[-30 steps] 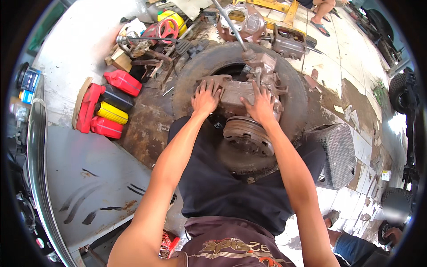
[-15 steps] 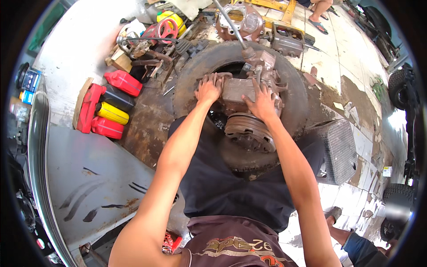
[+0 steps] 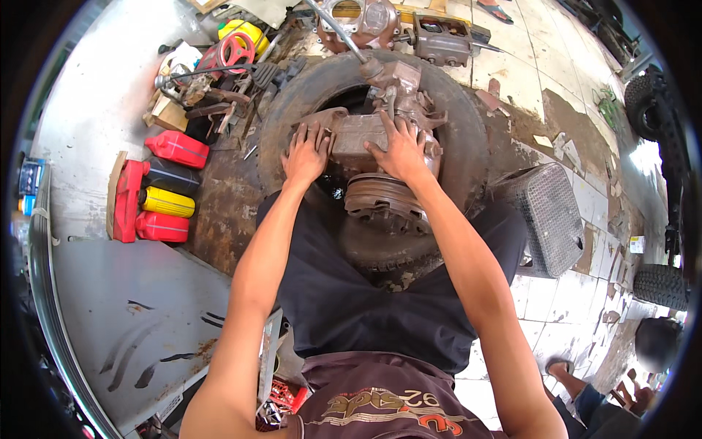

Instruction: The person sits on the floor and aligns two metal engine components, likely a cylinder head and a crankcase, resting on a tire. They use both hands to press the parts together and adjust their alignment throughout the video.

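**Both hands flat on a greasy gearbox in a tyre**

Lying across the hole of an old tyre (image 3: 468,139): one metal gearbox (image 3: 380,139), long axis running away from the body, from a round drum (image 3: 384,201) at the near end up to a thin shaft (image 3: 333,29) at the far end. Resting on its left shoulder, the left hand (image 3: 306,155), fingers spread wide and flat, clasping nothing. Pressed on its top middle, the right hand (image 3: 398,150), palm down, fingers splayed over the casing; hard to tell whether the fingertips hook an edge. Directly ahead of both hands, then, and under them; the right hand nearer the centre line, the left out at the side flange.

Counted: two hands, one gearbox, one tyre beneath it. Off to the left on the floor, four plastic cans in a row: three red cans (image 3: 175,148), one yellow can (image 3: 168,203). To the right, one grey mesh basket (image 3: 548,216), well apart from the hands.
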`<move>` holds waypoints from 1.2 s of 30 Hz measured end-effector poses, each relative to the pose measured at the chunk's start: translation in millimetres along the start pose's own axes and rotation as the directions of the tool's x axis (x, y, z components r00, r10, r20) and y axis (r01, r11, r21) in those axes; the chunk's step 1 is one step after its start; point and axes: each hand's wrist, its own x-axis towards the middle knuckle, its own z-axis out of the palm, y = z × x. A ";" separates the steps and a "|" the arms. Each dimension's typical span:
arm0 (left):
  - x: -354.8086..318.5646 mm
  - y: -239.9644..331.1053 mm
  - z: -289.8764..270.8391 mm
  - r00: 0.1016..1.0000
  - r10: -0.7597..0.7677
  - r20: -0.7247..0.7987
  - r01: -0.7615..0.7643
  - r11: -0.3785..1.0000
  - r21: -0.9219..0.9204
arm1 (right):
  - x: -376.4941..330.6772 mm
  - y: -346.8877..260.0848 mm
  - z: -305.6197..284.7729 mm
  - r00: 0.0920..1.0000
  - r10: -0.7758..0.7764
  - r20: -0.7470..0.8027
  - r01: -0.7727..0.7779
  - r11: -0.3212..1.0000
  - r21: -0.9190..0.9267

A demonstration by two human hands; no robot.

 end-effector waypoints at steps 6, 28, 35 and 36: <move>8.8 -2.0 10.2 0.996 -0.046 -0.080 0.046 0.999 -0.007 | -2.9 -10.1 -4.8 0.998 0.005 0.059 -0.007 1.000 0.027; -11.9 22.0 7.8 0.970 -0.233 -0.076 0.226 0.970 -0.090 | -2.8 -3.6 -4.7 1.000 0.005 0.029 -0.006 1.000 0.020; -16.4 19.6 19.8 0.970 -0.204 -0.132 0.201 0.979 -0.042 | -4.3 -2.5 -3.4 0.999 0.018 0.034 -0.019 0.999 0.037; -10.9 25.6 11.0 0.967 -0.242 -0.084 0.237 0.969 -0.065 | -3.8 -2.1 -5.5 0.999 0.023 0.041 -0.024 0.999 0.038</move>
